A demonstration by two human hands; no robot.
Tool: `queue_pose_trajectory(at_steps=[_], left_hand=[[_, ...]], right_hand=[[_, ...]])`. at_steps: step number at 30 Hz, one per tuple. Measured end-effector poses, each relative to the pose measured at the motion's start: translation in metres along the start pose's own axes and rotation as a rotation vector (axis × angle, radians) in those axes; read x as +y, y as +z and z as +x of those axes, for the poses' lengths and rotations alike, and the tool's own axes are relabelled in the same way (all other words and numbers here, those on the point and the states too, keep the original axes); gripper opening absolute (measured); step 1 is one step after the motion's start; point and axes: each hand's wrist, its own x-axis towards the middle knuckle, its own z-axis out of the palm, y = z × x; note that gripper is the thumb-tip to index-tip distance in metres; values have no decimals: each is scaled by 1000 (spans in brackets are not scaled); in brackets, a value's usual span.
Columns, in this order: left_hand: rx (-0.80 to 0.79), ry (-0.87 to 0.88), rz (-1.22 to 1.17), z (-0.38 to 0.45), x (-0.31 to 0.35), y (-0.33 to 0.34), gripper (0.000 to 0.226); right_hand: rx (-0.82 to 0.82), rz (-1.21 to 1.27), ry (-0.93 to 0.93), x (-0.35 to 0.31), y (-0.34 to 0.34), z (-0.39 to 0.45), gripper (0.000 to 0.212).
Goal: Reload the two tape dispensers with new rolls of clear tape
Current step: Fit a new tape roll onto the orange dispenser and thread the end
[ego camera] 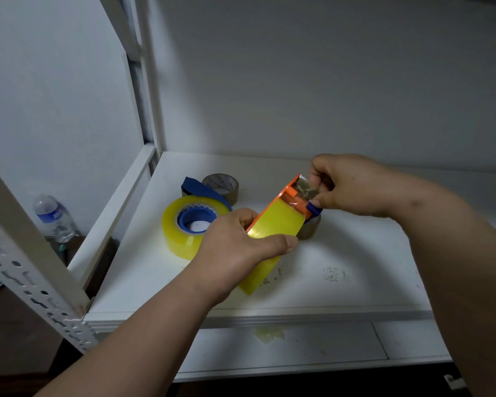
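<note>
1. The white shelf [341,267] is the biggest thing here. It is flat and smooth, with a few dark specks on it below the right hand.
2. The left hand [241,247] is wrapped around a fat yellow tape roll [272,227]. Thumb on top, fingers curled under. The roll looks shiny and slick.
3. That roll sits in an orange dispenser [291,193], a hard plastic holder. It is held up off the shelf, between the two hands.
4. The right hand [352,187] pinches the loose tape end [307,191] at the top of the holder. The tape end is thin, see-through and crinkly.
5. Just left of the left hand lies a second yellow roll [181,227]. It already sits in a blue dispenser [201,202], so that one looks loaded.
6. Two brown rolls lie past the hands: one brown roll [222,186] behind the blue holder, another low roll [311,229] under the right hand.
7. I think the step is feeding the tape end over the cutter. Next, pull it flat and straight. It may stick to the fingers.
</note>
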Motion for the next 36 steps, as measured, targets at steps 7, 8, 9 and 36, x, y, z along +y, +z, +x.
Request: queue_pose_trajectory(at_steps=[7,8,9,36], left_hand=[[14,58,116,8,0,-10,61],[30,66,138,8,0,-11,60],[51,71,163,9,-1,-11,57],[98,175,379,11,-6,-20,47]], right_hand=[[117,306,47,-1,4,0,23],[111,355,57,0,3,-1,22],[107,376,66,0,3,-2,20],[171,393,201,-14,13,2,10]])
